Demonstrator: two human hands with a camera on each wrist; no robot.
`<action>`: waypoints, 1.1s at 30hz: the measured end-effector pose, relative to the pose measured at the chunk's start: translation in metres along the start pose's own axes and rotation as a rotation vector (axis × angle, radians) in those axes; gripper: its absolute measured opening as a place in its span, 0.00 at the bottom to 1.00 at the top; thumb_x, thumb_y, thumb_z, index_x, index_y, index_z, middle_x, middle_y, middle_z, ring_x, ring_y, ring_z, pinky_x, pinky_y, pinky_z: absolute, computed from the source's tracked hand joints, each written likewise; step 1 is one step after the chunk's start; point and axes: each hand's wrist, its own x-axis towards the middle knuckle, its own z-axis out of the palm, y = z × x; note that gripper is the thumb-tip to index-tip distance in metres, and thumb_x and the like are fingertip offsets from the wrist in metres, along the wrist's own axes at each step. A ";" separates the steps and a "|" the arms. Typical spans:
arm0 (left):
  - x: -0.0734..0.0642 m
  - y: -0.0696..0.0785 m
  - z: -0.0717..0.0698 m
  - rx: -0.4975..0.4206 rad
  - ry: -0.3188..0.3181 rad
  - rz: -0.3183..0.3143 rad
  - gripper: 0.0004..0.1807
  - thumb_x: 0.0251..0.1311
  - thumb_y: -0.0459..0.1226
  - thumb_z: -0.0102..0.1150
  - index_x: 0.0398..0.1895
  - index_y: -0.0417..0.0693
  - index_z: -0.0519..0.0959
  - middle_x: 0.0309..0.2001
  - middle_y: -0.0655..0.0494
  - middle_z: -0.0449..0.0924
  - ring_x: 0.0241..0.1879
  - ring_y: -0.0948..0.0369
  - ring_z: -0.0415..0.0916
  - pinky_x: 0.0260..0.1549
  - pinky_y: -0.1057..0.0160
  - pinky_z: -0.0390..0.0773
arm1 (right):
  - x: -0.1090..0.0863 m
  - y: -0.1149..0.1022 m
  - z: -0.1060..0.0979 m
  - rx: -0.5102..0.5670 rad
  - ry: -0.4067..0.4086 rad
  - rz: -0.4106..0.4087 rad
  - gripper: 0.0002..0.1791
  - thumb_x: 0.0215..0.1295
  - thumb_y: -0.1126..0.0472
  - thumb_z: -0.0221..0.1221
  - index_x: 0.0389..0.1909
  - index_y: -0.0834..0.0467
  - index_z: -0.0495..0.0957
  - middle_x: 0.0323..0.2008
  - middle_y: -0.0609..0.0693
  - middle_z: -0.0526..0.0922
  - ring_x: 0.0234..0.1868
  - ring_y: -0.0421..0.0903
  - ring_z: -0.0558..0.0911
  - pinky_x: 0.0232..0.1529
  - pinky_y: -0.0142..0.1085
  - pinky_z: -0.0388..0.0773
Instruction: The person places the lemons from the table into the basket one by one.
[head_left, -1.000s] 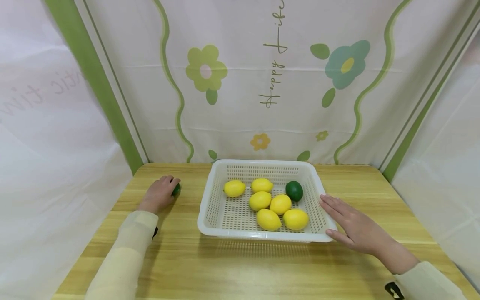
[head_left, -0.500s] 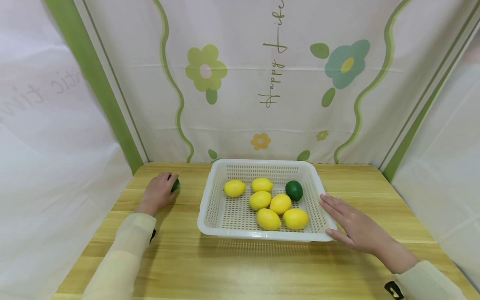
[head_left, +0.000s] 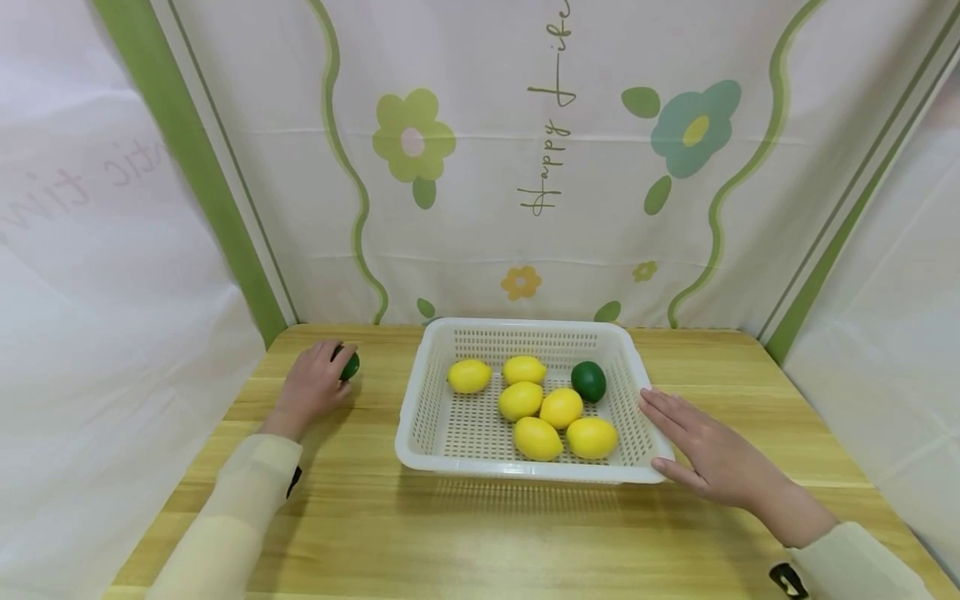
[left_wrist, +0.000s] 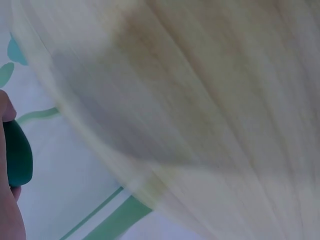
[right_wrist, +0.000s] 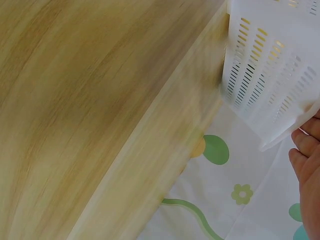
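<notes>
At the left of the table, my left hand (head_left: 311,382) grips a smooth dark green fruit (head_left: 349,367), perhaps a lime or an avocado. In the left wrist view the egg-shaped green fruit (left_wrist: 20,156) shows between fingertips and thumb, the rest covered by the hand. A white slotted plastic basket (head_left: 525,472) stands mid-table. Inside lie several yellow lemons (head_left: 520,402) and another dark green fruit (head_left: 588,382) at the right. My right hand (head_left: 708,454) rests with straight fingers against the basket's right rim; its fingers (right_wrist: 306,145) touch the rim in the right wrist view.
The wooden table (head_left: 480,542) ends at a back edge close behind the basket. A white cloth (head_left: 480,167) with printed flowers hangs behind it, and further white sheets (head_left: 112,333) stand at both sides.
My left hand has shifted slightly back and up with the green fruit, and more of the fruit shows. My right hand and the basket stay where they were.
</notes>
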 end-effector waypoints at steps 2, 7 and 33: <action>0.000 0.000 0.000 0.003 0.030 0.023 0.29 0.40 0.30 0.64 0.52 0.33 0.75 0.47 0.29 0.75 0.43 0.36 0.74 0.36 0.40 0.77 | 0.000 0.000 0.000 0.001 0.001 0.000 0.39 0.68 0.42 0.55 0.68 0.68 0.64 0.67 0.62 0.66 0.66 0.58 0.67 0.71 0.28 0.42; 0.000 -0.001 -0.001 0.021 0.078 0.078 0.29 0.39 0.30 0.63 0.52 0.33 0.76 0.46 0.30 0.75 0.42 0.36 0.74 0.36 0.40 0.78 | 0.000 0.000 0.000 0.000 0.001 0.002 0.39 0.68 0.42 0.55 0.68 0.67 0.64 0.67 0.62 0.66 0.66 0.58 0.66 0.71 0.28 0.42; 0.008 0.011 -0.025 0.072 0.088 0.201 0.29 0.39 0.32 0.68 0.51 0.37 0.78 0.47 0.31 0.75 0.45 0.38 0.75 0.38 0.42 0.78 | 0.000 -0.002 -0.001 -0.012 -0.015 0.014 0.39 0.67 0.44 0.58 0.68 0.67 0.64 0.68 0.62 0.66 0.67 0.57 0.66 0.71 0.28 0.42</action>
